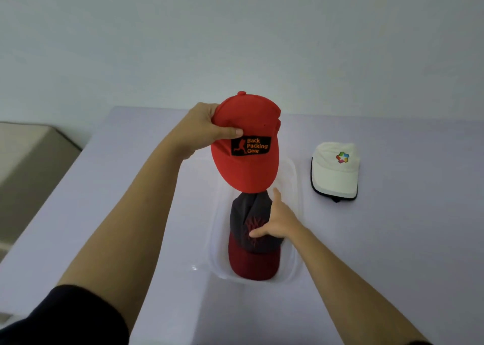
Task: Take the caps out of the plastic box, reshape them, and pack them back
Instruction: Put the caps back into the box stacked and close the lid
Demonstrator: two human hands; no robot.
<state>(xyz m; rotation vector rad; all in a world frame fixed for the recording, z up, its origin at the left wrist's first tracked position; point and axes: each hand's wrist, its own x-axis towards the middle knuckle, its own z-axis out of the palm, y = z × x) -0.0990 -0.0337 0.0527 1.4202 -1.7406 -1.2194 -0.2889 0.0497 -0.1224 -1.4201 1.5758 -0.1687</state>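
1. Red cap (246, 145) is up over the plastic box (294, 177), brim tipped down towards me.
2. Left hand (204, 127) pinches its crown, and the right hand (277, 221) rests spread and straight-fingered on the dark cap (251, 240) in the box.
3. I count three caps and one box, with the white cap (335, 172) beside it on the table (419, 214).

Box (215, 242) far rim behind red cap (246, 169); dark cap (245, 208) logo illegible.

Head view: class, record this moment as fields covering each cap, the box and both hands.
red cap: gripped by left hand, raised over the plastic box
dark cap: inside the plastic box, brim toward the camera
right hand: open, touching the dark cap
white cap: on the table, right of the plastic box
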